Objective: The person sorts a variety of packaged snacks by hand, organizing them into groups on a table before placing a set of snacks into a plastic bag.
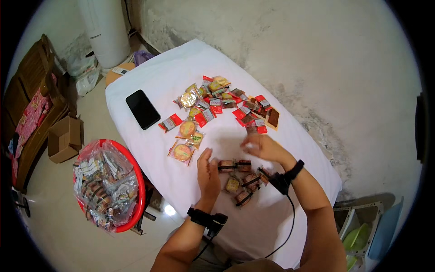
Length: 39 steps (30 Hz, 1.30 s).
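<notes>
My left hand (208, 178) rests on its edge on a white-covered table (153, 163), thumb apart from the fingers, and grips nothing. Right by its thumb is a row of brown wrapped snacks with dark bands (227, 165). My right hand (263, 148) is blurred, its fingers curled just below red-and-clear snack packets (256, 128); whether it holds anything is unclear. Between my forearms lie more banded snacks (250, 180) and a yellow wrapped biscuit (232, 184). Round biscuits in clear wrappers (182, 152) lie beyond my left hand.
A mixed heap of wrapped snacks (212, 97) spreads over the table's far half. A black smartphone (143, 109) lies to its left. On the left stands a red basin (140, 204) filled with bagged snacks. A wall (306, 68) borders the table's right side; a shelf rack (360, 207) stands lower right.
</notes>
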Each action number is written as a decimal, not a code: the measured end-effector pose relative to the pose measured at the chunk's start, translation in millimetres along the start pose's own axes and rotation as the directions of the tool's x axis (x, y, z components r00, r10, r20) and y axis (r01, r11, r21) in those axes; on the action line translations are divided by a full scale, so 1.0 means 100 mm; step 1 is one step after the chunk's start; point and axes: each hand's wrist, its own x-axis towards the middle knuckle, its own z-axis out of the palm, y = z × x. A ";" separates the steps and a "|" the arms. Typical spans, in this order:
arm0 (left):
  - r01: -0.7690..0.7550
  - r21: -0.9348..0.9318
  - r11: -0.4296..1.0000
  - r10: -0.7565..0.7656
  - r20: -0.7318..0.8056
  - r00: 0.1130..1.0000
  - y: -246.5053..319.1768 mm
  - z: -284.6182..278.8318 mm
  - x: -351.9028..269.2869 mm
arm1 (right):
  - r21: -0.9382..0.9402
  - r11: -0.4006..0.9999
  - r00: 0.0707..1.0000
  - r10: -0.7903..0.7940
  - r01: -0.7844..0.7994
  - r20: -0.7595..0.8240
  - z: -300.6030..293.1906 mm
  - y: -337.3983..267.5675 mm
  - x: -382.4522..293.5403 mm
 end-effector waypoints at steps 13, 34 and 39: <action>-0.005 0.078 0.997 0.002 0.029 1.000 0.18 -0.04 0.02 | -0.453 0.873 0.797 -0.142 -0.178 -0.587 0.04 0.52 1.51; -0.057 0.095 0.994 0.056 0.013 0.998 0.07 -0.04 0.03 | -0.148 0.986 0.994 -0.090 0.079 -0.067 0.26 0.10 0.42; 0.064 -0.033 0.997 -0.064 0.018 0.998 0.06 -0.05 -0.01 | -0.055 0.970 0.968 -0.239 0.235 -0.075 0.37 0.09 0.52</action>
